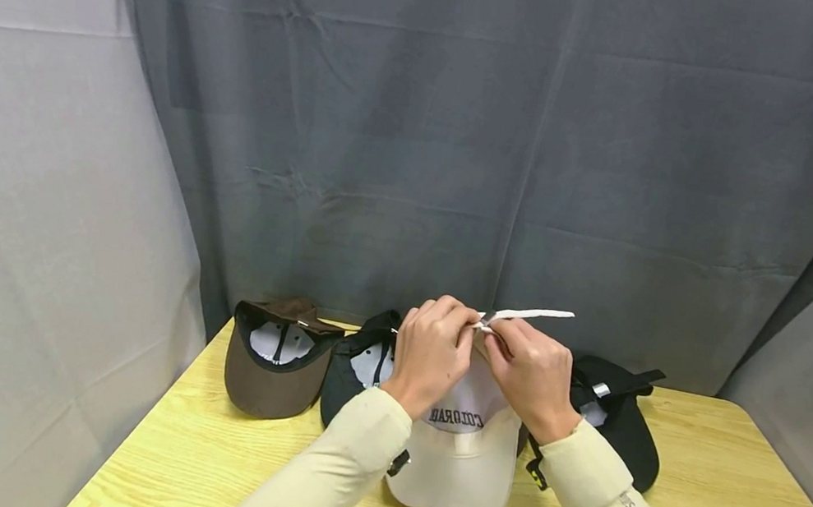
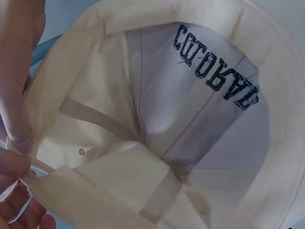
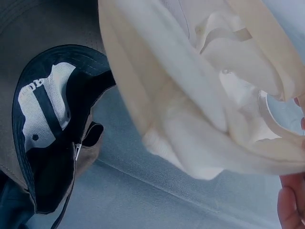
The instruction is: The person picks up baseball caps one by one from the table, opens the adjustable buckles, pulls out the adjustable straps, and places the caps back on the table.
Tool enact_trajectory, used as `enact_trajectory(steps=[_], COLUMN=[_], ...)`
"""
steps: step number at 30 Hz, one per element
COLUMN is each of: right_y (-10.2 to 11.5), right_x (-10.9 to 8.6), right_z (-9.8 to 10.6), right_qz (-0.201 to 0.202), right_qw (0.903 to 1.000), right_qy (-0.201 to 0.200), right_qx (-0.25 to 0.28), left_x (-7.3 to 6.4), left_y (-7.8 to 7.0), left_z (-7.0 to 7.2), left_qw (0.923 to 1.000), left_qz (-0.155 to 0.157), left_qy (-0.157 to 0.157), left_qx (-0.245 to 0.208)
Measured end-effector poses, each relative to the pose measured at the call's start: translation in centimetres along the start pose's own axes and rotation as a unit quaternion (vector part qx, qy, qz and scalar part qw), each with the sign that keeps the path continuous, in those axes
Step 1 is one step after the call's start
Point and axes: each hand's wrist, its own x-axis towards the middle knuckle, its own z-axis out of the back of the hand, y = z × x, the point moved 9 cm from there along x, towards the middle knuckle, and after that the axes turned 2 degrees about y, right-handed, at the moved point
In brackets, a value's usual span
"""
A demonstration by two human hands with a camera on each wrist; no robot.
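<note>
A cream baseball cap (image 1: 452,485) hangs between my two hands, its brim down and its hollow towards me. Backwards dark lettering, stitched through the inside, shows in the left wrist view on the cap's lining (image 2: 214,71). My left hand (image 1: 431,354) pinches the back strap beside a small dark buckle (image 1: 486,319). On the buckle's other side, my right hand (image 1: 531,372) pinches the strap and the cap's back edge. The loose end of the white strap (image 1: 537,313) sticks out to the right above my right hand. The fingertips are partly hidden.
A brown cap (image 1: 273,392) lies at the left of the wooden table (image 1: 206,464), with a black cap (image 1: 337,378) beside it, partly behind my left hand. Another black cap (image 1: 629,430) lies to the right. A grey curtain (image 1: 416,164) hangs behind the table.
</note>
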Motion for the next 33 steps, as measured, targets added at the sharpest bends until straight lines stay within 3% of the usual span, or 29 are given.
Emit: enact_trajectory(steps=[6,12,15,33], right_y=[0.0,-0.5,-0.7,-1.4], right_x=[0.1,0.1,0.1,1.0], right_z=[0.1,0.3,0.3,0.5], right_qz=[-0.005,-0.038,-0.046,-0.066], right_qw=[1.0,0.9988,0.9986,0.9974], right_qy=[0.003,-0.03,-0.026,-0.03], right_qx=[0.0,0.008,0.006,0.005], left_x=[0.1,0.1,0.2,2.0], left_y=[0.0,0.3,0.5,-0.2], left_z=[0.1,0.4,0.5,-0.2], left_qw=[1.0,0.9999,0.9999,0.9991], left_qz=[-0.004,-0.004,-0.005,-0.026], left_qy=[-0.004,-0.005,-0.01,0.025], left_qx=[0.008,0.011,0.009,0.022])
